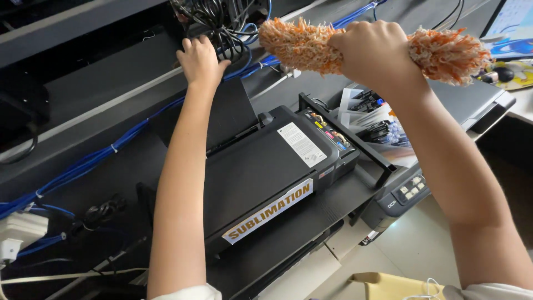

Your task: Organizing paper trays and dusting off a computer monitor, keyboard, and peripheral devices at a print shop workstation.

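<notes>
Overhead, right hand [371, 51] gripping orange duster [311, 44], lying crosswise, left-right.

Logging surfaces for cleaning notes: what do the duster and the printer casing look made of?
Duster, gripped in the right hand: shaggy orange-and-white strands, probably chenille or microfibre. Printer: black moulded casing, likely plastic, matte with a soft sheen.

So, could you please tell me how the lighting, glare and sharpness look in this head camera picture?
Head view: even, bright light; mild sheen on the black printer lid, no harsh glare. The screen at top right is bright and washed out. The right hand gripping the orange duster and the left hand at the black cables are sharp; the edges bend slightly.
</notes>
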